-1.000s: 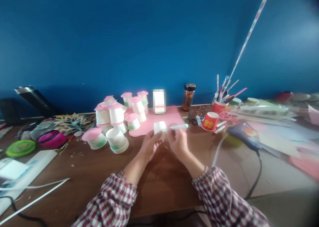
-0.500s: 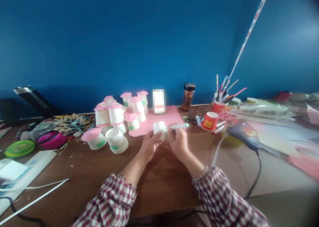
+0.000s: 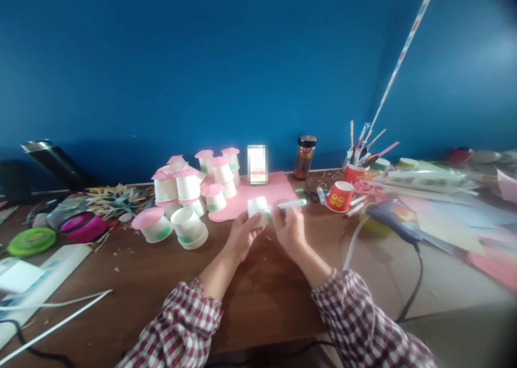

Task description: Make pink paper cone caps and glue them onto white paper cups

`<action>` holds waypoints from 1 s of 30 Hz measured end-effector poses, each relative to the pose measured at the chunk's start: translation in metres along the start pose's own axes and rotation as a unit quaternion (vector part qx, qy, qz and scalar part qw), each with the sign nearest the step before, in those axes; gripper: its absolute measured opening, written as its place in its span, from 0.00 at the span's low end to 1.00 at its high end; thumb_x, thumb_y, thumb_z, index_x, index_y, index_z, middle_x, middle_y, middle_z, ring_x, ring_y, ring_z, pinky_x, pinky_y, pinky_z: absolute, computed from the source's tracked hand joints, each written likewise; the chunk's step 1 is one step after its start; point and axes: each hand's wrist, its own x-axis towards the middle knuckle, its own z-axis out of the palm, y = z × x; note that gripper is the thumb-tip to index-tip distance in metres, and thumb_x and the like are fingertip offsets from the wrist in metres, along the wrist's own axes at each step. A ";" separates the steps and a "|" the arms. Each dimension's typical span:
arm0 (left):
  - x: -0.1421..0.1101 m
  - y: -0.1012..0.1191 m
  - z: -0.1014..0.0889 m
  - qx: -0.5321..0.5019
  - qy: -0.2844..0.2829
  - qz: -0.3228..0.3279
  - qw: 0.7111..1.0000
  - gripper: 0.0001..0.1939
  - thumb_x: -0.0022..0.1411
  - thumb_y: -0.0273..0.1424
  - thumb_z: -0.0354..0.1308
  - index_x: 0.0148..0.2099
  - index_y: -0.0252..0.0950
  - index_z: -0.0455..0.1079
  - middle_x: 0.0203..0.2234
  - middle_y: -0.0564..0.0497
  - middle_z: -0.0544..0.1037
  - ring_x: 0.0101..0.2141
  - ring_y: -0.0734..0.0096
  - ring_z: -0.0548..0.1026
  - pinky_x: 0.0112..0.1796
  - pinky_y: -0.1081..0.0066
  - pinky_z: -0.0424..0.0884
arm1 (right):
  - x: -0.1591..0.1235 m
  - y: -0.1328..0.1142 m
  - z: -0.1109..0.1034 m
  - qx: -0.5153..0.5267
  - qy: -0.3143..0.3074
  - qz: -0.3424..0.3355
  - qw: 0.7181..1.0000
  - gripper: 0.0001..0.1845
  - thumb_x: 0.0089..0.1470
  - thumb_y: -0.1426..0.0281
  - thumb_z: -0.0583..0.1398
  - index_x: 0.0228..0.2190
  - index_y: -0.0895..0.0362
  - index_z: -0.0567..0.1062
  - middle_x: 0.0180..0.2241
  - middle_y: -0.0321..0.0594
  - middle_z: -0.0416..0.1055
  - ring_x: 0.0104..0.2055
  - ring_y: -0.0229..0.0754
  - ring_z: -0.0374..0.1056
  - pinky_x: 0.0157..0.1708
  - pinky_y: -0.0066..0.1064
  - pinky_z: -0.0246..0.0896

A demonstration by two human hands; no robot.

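My left hand (image 3: 242, 233) is closed on a small white paper cup (image 3: 257, 208), which carries a green patch on its right side. Close against that side, my right hand (image 3: 290, 229) grips a white marker (image 3: 291, 204) with a pale green end pointing right. The marker's tip is hidden by my fingers, so contact with the cup cannot be made out. To the left stand several white cups topped with pink paper (image 3: 188, 187). In front of them are stacked cups without a top (image 3: 188, 227). Pink paper sheets (image 3: 278, 187) lie behind my hands.
On the right are a red paper cup (image 3: 340, 197), a cup of pens and sticks (image 3: 356, 171), and a blue-grey corded tool (image 3: 390, 220). A dark-lidded jar (image 3: 306, 159) stands near the wall. White cables (image 3: 60, 305) and a green round object (image 3: 32, 242) lie left.
Almost nothing differs. The cup is turned or shifted very slightly in my left hand, and the marker has moved a touch to the right.
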 end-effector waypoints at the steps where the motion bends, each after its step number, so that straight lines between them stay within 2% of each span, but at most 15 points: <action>1: 0.000 0.000 0.000 0.000 0.000 0.000 1.000 0.16 0.46 0.35 0.67 0.38 0.35 0.73 0.35 0.48 0.77 0.38 0.68 0.73 0.45 0.64 0.64 | 0.000 0.000 0.000 0.002 -0.001 0.001 1.000 0.11 0.55 0.67 0.52 0.28 0.58 0.72 0.22 0.38 0.70 0.23 0.37 0.64 0.28 0.27 0.61; 21: 0.000 0.000 -0.001 0.002 0.002 -0.007 1.000 0.14 0.48 0.34 0.65 0.38 0.35 0.73 0.35 0.48 0.77 0.38 0.67 0.73 0.45 0.64 0.64 | 0.000 0.000 0.000 0.021 0.005 0.015 1.000 0.11 0.55 0.66 0.53 0.27 0.59 0.71 0.21 0.37 0.69 0.22 0.37 0.63 0.27 0.27 0.60; 27: 0.003 0.000 -0.002 -0.014 0.003 -0.005 1.000 0.13 0.49 0.34 0.64 0.38 0.34 0.73 0.34 0.48 0.76 0.38 0.67 0.72 0.42 0.65 0.66 | 0.002 -0.006 -0.002 0.092 0.034 0.088 0.991 0.12 0.55 0.65 0.53 0.28 0.59 0.71 0.20 0.36 0.68 0.20 0.36 0.61 0.22 0.26 0.58; 30: 0.003 0.000 -0.001 -0.016 0.006 -0.008 1.000 0.13 0.50 0.34 0.64 0.38 0.34 0.73 0.34 0.48 0.76 0.37 0.68 0.72 0.41 0.66 0.66 | 0.002 -0.006 -0.002 0.082 0.016 0.071 0.994 0.11 0.55 0.65 0.53 0.29 0.59 0.71 0.21 0.37 0.69 0.21 0.36 0.62 0.23 0.26 0.59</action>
